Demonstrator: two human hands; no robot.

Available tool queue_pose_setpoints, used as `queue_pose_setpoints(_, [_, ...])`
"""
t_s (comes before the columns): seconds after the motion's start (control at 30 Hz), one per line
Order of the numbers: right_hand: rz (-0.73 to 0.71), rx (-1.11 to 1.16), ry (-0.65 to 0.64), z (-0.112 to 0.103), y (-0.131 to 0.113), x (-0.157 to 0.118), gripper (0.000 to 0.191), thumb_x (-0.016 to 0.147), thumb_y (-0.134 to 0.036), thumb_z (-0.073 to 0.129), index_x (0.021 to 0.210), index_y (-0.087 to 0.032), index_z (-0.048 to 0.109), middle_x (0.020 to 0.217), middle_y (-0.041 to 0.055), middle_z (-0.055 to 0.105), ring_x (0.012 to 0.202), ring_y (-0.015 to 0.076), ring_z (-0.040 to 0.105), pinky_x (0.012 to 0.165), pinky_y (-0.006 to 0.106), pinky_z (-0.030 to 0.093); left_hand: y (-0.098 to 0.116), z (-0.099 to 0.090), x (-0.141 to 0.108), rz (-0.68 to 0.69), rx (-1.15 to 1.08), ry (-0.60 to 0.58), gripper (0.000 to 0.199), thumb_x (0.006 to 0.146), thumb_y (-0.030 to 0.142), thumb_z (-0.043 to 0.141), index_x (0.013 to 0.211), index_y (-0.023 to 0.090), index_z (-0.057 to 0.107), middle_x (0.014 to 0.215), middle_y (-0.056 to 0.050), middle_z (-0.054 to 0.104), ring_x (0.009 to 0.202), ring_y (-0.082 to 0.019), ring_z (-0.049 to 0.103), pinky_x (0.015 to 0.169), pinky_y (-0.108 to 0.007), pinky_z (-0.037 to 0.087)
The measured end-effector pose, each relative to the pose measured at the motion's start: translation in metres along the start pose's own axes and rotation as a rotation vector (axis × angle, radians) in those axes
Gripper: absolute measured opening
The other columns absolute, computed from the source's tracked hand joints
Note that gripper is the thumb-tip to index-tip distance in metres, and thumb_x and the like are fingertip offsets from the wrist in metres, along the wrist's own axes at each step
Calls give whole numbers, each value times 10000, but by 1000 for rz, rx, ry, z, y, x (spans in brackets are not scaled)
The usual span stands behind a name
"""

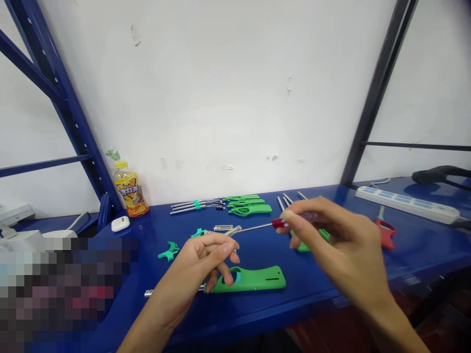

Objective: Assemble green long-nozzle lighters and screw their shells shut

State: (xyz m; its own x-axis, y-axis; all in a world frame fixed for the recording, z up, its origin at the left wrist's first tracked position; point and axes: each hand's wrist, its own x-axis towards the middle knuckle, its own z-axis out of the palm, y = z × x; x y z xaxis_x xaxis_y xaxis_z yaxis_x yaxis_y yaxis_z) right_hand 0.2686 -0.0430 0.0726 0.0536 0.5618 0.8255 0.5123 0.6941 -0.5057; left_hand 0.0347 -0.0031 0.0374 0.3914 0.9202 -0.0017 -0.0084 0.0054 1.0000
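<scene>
My right hand (338, 240) grips a screwdriver (278, 223) by its red handle. The thin metal shaft points left, toward my other hand. My left hand (209, 260) has thumb and forefinger pinched on a small shiny metal piece (234, 248), too small to name surely. Below its fingers a green stick lighter (257, 279) lies on the blue table, its trigger area partly behind my fingers and its metal tube partly behind my hand. Just past my left hand are clear lighter fuel tanks (223, 228) and teal trigger pieces (170, 251).
Green lighter casings (250, 210) and bundled metal tubes (195, 206) lie at the back. More lighters sit behind my right hand, with a red lighter (386, 234) and a white power strip (406, 203) farther right. A drink bottle (131, 191) and white earbud case (120, 224) stand left.
</scene>
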Motion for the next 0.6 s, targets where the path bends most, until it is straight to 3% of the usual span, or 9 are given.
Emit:
queue_pose_setpoints(0.07, [22, 15, 55, -2, 1, 1, 78, 979, -286, 731, 902, -271, 738, 663, -59, 718, 545, 117, 692, 523, 219, 540, -2, 0, 2, 4, -4, 22, 373, 899, 516, 788, 965, 155, 722, 763, 2, 697, 463, -34, 482, 400, -150, 283])
queue_pose_setpoints(0.17, [30, 10, 32, -3, 2, 2, 92, 980, -287, 729, 890, -274, 736, 636, -68, 696, 530, 105, 677, 522, 211, 531, -3, -2, 3, 1, -28, 23, 390, 870, 517, 814, 967, 156, 705, 828, -3, 707, 482, -31, 515, 403, -147, 282])
queue_pose_setpoints(0.4, [24, 14, -38, 2, 3, 0, 90, 979, -294, 726, 892, -272, 724, 702, -63, 728, 524, 102, 661, 487, 225, 504, -3, -4, 0, 3, -19, 8, 363, 898, 491, 793, 998, 160, 686, 806, 7, 706, 436, -9, 456, 401, -146, 271])
queue_pose_setpoints(0.6, [19, -8, -13, 0, 3, -1, 93, 976, -283, 725, 883, -274, 723, 693, -70, 718, 506, 93, 634, 476, 222, 495, -3, -4, 3, 33, 13, -1, 364, 885, 496, 804, 982, 157, 715, 816, 12, 689, 501, -41, 566, 403, -146, 309])
